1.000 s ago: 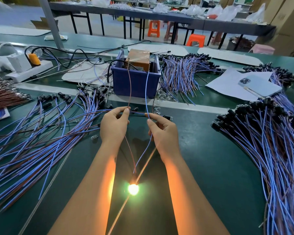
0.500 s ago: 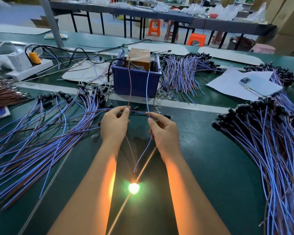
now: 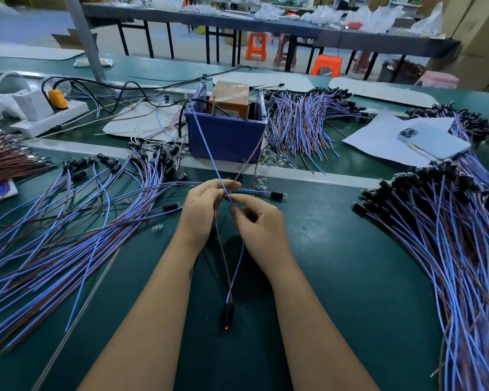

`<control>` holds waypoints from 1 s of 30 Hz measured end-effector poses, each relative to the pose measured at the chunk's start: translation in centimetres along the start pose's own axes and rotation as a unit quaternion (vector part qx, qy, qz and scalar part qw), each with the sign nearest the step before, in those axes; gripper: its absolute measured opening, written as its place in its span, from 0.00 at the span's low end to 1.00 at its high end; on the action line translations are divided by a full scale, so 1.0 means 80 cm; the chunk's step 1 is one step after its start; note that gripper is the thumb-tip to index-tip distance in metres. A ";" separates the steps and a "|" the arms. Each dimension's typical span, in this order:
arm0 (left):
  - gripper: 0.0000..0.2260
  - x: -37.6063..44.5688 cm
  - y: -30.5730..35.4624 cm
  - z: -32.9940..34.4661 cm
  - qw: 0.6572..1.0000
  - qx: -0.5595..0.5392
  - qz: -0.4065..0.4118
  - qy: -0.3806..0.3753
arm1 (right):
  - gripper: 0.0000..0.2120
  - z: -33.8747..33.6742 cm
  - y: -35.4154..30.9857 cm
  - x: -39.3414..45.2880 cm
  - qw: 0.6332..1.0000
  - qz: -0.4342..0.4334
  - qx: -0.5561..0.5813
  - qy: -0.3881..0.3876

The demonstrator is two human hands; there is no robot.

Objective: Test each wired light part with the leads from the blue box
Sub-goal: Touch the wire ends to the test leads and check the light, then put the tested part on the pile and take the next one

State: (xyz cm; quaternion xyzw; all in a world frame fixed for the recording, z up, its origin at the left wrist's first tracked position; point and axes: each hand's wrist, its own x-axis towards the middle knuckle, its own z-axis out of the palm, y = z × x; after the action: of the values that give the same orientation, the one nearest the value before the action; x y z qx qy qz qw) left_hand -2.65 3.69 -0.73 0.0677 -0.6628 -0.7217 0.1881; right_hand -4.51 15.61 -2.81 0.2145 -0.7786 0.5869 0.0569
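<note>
The small black wired light part (image 3: 227,317) lay on the dark green worktop (image 3: 336,277) between the forearms, only a faint red dot showing at its tip. Its thin brown and blue wires ran up to the left hand (image 3: 199,214) and right hand (image 3: 261,225), both pinching them against the crossed blue and brown leads (image 3: 209,153) from the blue plastic box (image 3: 223,136).

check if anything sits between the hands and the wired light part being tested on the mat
Nothing visible does. The left hand and right hand already pinch the upper ends of its brown and blue wires, where the leads from the blue box cross. The light part lies on bare green mat between the forearms.
</note>
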 end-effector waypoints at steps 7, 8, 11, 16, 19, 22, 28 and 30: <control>0.09 -0.003 -0.004 0.000 0.999 0.007 -0.027 0.027 | 0.07 -0.001 -0.003 0.001 0.999 0.022 0.035 0.000; 0.08 -0.001 -0.002 -0.003 0.997 -0.044 -0.044 0.039 | 0.09 -0.002 -0.004 0.000 0.999 0.028 0.043 -0.003; 0.07 0.005 0.007 -0.015 0.960 -0.260 -0.075 0.067 | 0.24 -0.003 -0.005 -0.003 0.995 -0.006 -0.074 -0.061; 0.09 0.004 0.007 -0.015 0.954 -0.271 -0.073 0.104 | 0.28 0.011 -0.013 -0.012 0.978 -0.126 -0.113 -0.125; 0.15 0.006 0.005 -0.015 0.942 -0.311 -0.079 0.103 | 0.11 0.003 -0.012 -0.005 0.987 -0.045 0.147 -0.045; 0.14 0.003 0.002 -0.013 0.959 -0.263 -0.060 0.083 | 0.10 -0.008 -0.008 0.005 0.963 0.061 0.254 0.060; 0.08 -0.025 -0.003 0.009 0.993 0.062 0.088 0.042 | 0.13 -0.023 -0.008 0.009 0.902 0.154 0.371 0.157; 0.09 -0.043 -0.004 0.025 0.978 0.139 0.156 0.027 | 0.16 -0.037 -0.011 0.008 0.898 0.172 0.365 0.174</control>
State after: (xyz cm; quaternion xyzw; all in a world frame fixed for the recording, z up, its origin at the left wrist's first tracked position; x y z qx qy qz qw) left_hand -0.20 6.80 -1.37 0.0086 -0.7536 -0.5824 0.3049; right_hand -5.26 18.04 -0.92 -0.0231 -0.5122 0.8585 0.0075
